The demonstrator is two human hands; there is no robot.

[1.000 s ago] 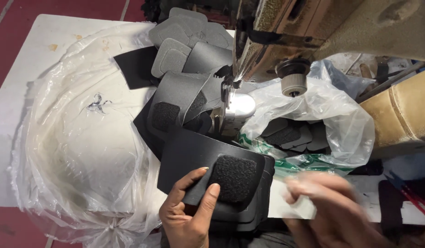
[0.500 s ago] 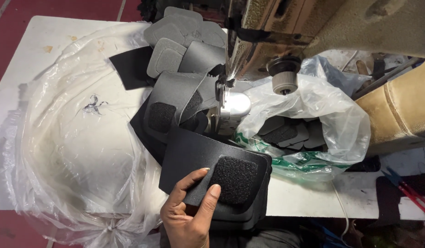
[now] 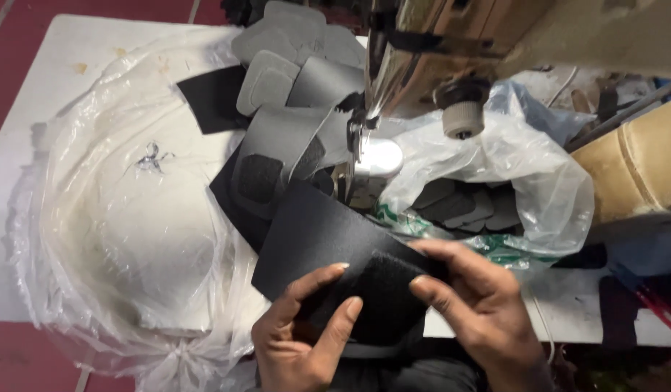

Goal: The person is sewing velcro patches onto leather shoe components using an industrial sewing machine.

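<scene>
My right hand (image 3: 480,305), gone from sight 0.5 s ago, is back and now grips the black panel (image 3: 328,247) beside my left hand (image 3: 299,334), its thumb on the fuzzy patch (image 3: 379,290).

Black panel (image 3: 313,232) — grey pieces (image 3: 266,80) — white table (image 3: 30,94).
</scene>
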